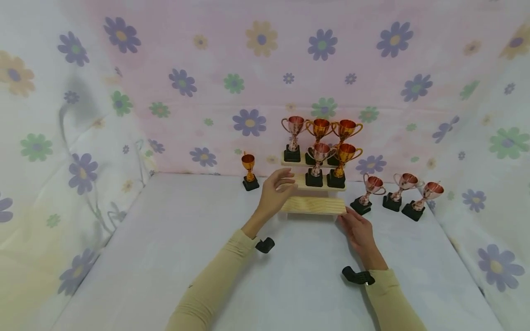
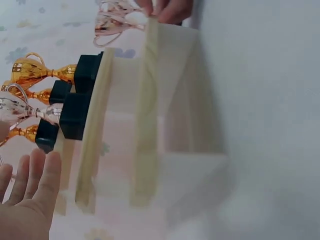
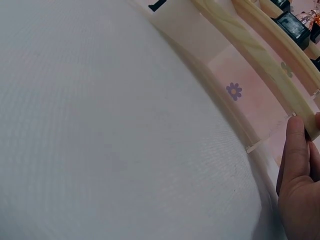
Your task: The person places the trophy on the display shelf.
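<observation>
Head view: the tiered stand (image 1: 313, 205) bears five trophies (image 1: 346, 154).

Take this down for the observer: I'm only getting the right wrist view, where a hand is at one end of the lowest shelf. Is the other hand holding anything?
Observer: No. The left hand holds nothing; its fingers are extended near the left end of the stepped stand.
Operator: My view shows no trophies on the table. Any to the stand's left?
Observer: One, a gold trophy with a black base, standing on the white table.
Operator: And to the right?
Observer: Three rose-coloured trophies, set close to one another on the table beyond the stand's right end.
</observation>
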{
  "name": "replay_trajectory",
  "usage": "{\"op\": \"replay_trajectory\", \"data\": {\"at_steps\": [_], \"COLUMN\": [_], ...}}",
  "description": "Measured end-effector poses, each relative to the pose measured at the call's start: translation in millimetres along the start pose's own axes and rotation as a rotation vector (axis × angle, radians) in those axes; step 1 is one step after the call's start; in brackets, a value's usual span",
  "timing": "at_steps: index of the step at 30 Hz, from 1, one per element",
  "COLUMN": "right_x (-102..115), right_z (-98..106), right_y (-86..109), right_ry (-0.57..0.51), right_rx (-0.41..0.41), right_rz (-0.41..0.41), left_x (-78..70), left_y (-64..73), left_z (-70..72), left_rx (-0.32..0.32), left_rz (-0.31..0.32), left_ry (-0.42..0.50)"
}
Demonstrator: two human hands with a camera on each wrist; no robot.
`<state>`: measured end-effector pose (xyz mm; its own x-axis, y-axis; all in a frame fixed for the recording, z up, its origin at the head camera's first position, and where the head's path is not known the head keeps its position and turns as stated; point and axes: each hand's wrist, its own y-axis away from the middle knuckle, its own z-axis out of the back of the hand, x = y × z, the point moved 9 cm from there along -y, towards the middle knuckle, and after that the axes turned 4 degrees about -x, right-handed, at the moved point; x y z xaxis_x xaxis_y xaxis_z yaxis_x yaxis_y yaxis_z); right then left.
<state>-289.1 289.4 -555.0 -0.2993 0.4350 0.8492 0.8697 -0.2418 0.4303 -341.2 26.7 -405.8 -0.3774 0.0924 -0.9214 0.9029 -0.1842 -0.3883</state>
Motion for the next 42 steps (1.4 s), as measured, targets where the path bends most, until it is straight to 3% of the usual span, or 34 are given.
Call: {"op": "replay_trajectory", "data": {"at_steps": [5, 10, 15, 22, 26, 31, 37, 42], "right_x": [-2, -2, -1, 1, 0, -1, -1, 0], "right_z": [1, 1, 1, -1, 0, 1, 1, 2], "right_y": [-0.6, -0.4, 2.4, 3.6, 2.9, 1.7, 1.3, 0.9], "right_ry": [0.0, -0.005, -0.032, -0.06, -0.054, -0.056, -0.047, -0.04], "right_rx": [-0.003, 0.001, 0.009, 0.013, 0.009, 0.008, 0.003, -0.001], "right_rz": [0.001, 0.001, -0.01, -0.014, -0.011, -0.007, -0.001, 0.002], "left_x": [7.0, 17.9, 26.7, 31.7, 43.0, 63.2, 66.2, 66.3], "left_y": [22.6, 38.7, 51.8, 64.2, 62.7, 54.6, 41.5, 31.1], "left_z": [20.9, 51.5, 86.1, 123.3, 140.0, 160.3, 175.4, 178.2], "left_rx": [0.082, 0.113, 0.095, -0.009, -0.048, -0.044, -0.087, -0.118], "left_rz": [0.05, 0.09, 0.125, 0.14, 0.176, 0.21, 0.209, 0.198], "left_ry": [-0.062, -0.123, -0.175, -0.232, -0.237, -0.304, -0.303, -0.29]}}
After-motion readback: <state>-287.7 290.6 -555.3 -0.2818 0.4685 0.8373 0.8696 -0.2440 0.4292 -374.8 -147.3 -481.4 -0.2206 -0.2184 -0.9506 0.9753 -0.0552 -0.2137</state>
